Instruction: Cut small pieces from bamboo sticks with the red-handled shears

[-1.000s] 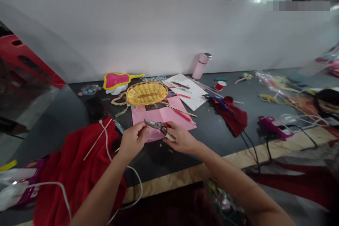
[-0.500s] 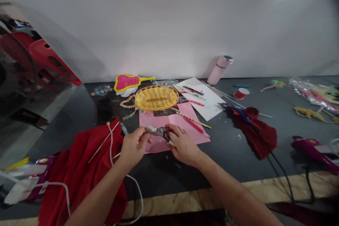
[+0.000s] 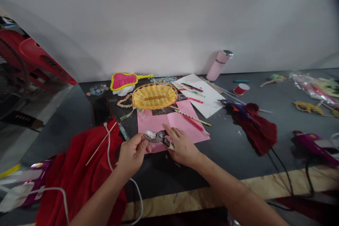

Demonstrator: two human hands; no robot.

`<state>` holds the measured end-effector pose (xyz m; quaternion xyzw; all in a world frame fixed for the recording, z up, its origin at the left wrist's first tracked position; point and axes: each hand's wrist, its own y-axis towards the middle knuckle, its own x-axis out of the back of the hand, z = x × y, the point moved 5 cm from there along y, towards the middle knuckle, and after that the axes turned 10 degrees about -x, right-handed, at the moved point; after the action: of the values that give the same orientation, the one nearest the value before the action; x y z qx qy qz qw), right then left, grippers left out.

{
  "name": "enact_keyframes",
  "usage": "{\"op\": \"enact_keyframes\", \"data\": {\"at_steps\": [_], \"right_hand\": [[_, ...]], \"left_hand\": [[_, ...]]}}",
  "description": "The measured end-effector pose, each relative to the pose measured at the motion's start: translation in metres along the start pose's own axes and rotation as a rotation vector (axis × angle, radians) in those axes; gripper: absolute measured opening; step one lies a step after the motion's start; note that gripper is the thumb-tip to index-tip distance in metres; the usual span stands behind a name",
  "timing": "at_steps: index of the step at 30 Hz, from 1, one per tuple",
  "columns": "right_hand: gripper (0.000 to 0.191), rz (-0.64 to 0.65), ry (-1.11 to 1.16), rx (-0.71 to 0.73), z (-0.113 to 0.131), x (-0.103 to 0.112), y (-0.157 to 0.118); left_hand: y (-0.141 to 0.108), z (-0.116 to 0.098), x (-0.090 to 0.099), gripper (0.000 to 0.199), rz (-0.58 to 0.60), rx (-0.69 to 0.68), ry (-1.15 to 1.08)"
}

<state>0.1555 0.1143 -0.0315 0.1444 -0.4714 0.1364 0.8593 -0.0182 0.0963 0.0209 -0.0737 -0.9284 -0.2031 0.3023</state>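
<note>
My right hand [image 3: 182, 146] is closed around the handles of a pair of pruning shears [image 3: 159, 136], whose curved jaws point left above a pink sheet of paper [image 3: 156, 120]. Between the jaws shows a small whitish, clear piece [image 3: 150, 134], too blurred to name. My left hand [image 3: 134, 153] pinches at the jaw tips, thumb and fingers closed at the near end of that piece. Just beyond the sheet stands a yellow woven basket [image 3: 155, 96]. A striped stick [image 3: 194, 117] and a red-pink strip [image 3: 194, 123] lie on the sheet's right side.
Red cloth [image 3: 87, 169] with a white cable lies left, beside a purple glue gun [image 3: 39, 180]. White paper with pens [image 3: 209, 104], a pink bottle [image 3: 219, 65], a red spool [image 3: 241, 89], a dark red cloth [image 3: 261, 130] and another purple glue gun [image 3: 315, 148] are right.
The view has tilted slightly downward. My right hand has turned a little, its forefinger now raised off the shears, and the whitish piece shows more clearly in the jaws.
</note>
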Motion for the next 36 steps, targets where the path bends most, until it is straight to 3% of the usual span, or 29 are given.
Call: {"op": "enact_keyframes", "data": {"at_steps": [3,8,14,21,31,36], "right_hand": [[0.067,0.076,-0.062,-0.044,0.002,-0.002,0.000],[0.061,0.094,-0.087,-0.090,0.004,0.000,0.000],[0.058,0.041,-0.121,-0.119,0.000,0.000,0.002],[0.065,-0.047,-0.132,-0.140,-0.006,0.011,0.004],[0.083,0.032,-0.061,-0.056,-0.013,0.006,0.005],[0.070,0.079,-0.147,-0.009,-0.021,0.018,0.010]], "left_hand": [[-0.001,-0.002,-0.001,0.029,-0.001,-0.022,0.006],[-0.001,0.005,0.000,0.029,-0.001,0.012,-0.001],[0.001,0.012,-0.003,0.027,0.031,0.032,-0.076],[-0.001,0.021,-0.002,0.016,-0.085,0.049,0.080],[0.005,0.010,-0.003,0.021,0.063,0.086,-0.186],[0.004,0.014,-0.008,0.023,0.121,0.110,-0.078]]}}
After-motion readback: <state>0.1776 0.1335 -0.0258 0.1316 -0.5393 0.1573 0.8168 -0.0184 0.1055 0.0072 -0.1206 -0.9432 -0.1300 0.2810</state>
